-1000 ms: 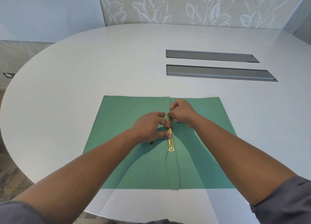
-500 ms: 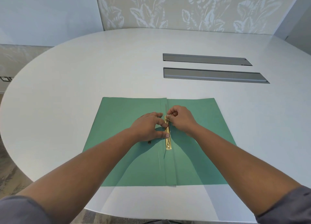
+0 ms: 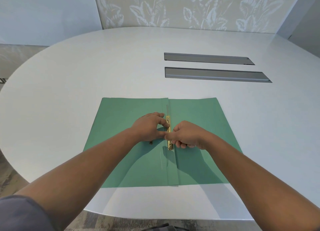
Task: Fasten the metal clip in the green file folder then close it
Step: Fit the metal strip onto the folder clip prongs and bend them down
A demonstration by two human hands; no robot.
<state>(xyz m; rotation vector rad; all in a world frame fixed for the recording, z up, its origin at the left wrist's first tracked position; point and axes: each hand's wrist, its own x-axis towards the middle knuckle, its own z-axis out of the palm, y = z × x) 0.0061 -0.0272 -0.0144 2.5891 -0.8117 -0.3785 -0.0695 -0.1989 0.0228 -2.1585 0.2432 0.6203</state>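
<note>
**Clip Half Fastened, Folder Lying Open**

The flat green card file folder (image 3: 121, 126) lies open on the white oval tabletop (image 3: 86, 66), holding no papers, only the slim brass metal clip (image 3: 168, 126) along its centre fold. The left hand (image 3: 149, 126) pinches the clip's upper part; the right hand (image 3: 187, 135), fingers curled, pinches its lower part. Fastening looks underway. Next, probably, the near end needs pressing flat before a cover folds over.

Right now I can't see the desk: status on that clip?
Both hands, left hand and right hand, pinching metal clip. Green file folder lying open. Nothing blocking.
</note>
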